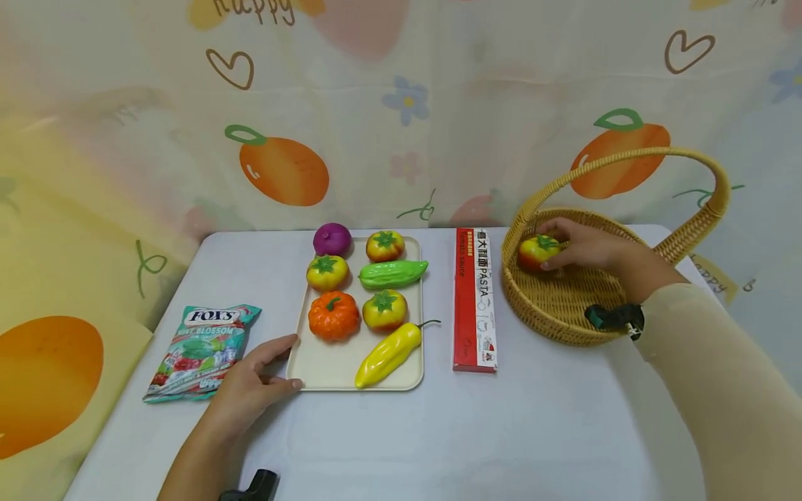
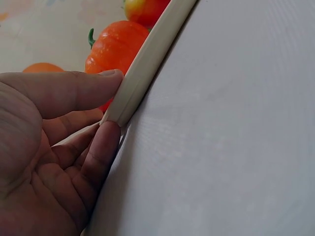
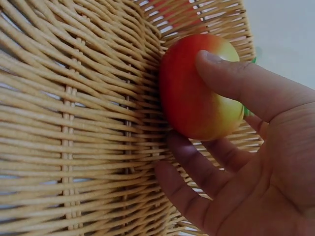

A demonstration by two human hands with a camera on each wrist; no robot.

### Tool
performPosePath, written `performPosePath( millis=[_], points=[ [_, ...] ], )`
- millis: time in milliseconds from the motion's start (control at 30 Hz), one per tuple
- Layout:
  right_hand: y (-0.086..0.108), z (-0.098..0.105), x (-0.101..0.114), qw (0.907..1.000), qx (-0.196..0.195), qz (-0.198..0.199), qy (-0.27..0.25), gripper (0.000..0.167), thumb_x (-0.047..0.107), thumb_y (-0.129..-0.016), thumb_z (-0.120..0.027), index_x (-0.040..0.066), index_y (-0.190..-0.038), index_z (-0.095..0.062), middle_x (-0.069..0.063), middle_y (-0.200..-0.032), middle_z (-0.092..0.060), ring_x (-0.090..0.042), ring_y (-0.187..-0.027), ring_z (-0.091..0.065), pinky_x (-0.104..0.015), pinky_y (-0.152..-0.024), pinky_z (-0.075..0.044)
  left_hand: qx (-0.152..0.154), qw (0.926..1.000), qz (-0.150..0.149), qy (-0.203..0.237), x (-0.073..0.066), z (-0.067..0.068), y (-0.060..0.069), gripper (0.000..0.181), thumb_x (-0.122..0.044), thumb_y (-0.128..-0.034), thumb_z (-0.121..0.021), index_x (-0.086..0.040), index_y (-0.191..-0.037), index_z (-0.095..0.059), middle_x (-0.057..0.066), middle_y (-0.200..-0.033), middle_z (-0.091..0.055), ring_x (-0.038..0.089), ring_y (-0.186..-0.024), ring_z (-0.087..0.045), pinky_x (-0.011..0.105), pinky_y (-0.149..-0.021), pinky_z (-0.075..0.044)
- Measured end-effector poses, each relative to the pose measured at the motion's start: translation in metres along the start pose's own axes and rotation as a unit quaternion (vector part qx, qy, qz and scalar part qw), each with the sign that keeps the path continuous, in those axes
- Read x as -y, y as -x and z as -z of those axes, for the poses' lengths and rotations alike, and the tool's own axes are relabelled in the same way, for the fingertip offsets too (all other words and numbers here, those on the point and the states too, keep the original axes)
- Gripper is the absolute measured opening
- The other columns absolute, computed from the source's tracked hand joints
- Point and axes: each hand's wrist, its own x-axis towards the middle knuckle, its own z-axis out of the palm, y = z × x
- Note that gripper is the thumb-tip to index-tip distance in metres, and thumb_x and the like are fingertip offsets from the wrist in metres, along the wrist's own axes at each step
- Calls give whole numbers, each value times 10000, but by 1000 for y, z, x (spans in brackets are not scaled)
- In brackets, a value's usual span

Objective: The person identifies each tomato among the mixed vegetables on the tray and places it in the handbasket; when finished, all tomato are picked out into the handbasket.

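Observation:
Inside the wicker basket, at its left side, my right hand holds a red-and-yellow toy tomato with a green leafy top. In the right wrist view, the thumb lies on the tomato and fingers curl beneath it, close to the woven wall. My left hand touches the left edge of a cream tray near its front corner. The left wrist view shows thumb and finger against the tray rim. On the tray lie an orange pumpkin, a yellow pepper and several other toy vegetables.
A red-and-white pasta box lies between tray and basket. Left of the tray is a Fox's candy bag, beside my left forearm. The basket's tall handle arches above my right hand. A printed cloth hangs behind the white table.

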Motion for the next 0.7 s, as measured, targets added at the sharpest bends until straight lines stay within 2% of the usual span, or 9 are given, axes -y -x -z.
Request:
performPosePath(
  millis=[100, 267, 533, 700],
  points=[
    [-2, -1, -1, 10000, -61, -10, 11, 735, 143, -981, -778, 24, -1559, -340, -301, -1493, -416, -418, -1266, -484, -479, -1012, -465, 5, 10000, 50, -31, 0, 0, -1, 805, -99, -862, -898, -147, -1580, -537, 161, -1594, -497, 287, -921, -649, 265, -785, -580],
    [-3, -3, -1, 9999, -94, -16, 50, 776, 188, -985, -784, 21, -1583, -319, -294, -1532, -392, -434, -1321, -449, -548, -1099, -392, -50, 9998, 55, -208, 0, -1, -2, 818, -142, -848, -921, -161, -1574, -546, 145, -1585, -511, 278, -934, -629, 268, -775, -567],
    [1, -2, 0, 10000, -39, -27, -4, 891, 212, -975, -802, 34, -1646, -243, -331, -1529, -382, -448, -1332, -462, -524, -1073, -453, -84, 9995, -29, -313, -1, -2, -3, 812, -167, -846, -930, -169, -1566, -556, 137, -1572, -531, 279, -927, -620, 259, -765, -568],
    [0, -2, 0, 10000, 21, 22, 3, 918, 207, -978, -800, 29, -1660, -211, -356, -1577, -340, -468, -1376, -437, -547, -1094, -428, -102, 9991, -31, -404, 0, -1, -1, 813, -169, -845, -932, -167, -1565, -556, 143, -1560, -543, 275, -924, -614, 256, -758, -568]
  ],
)
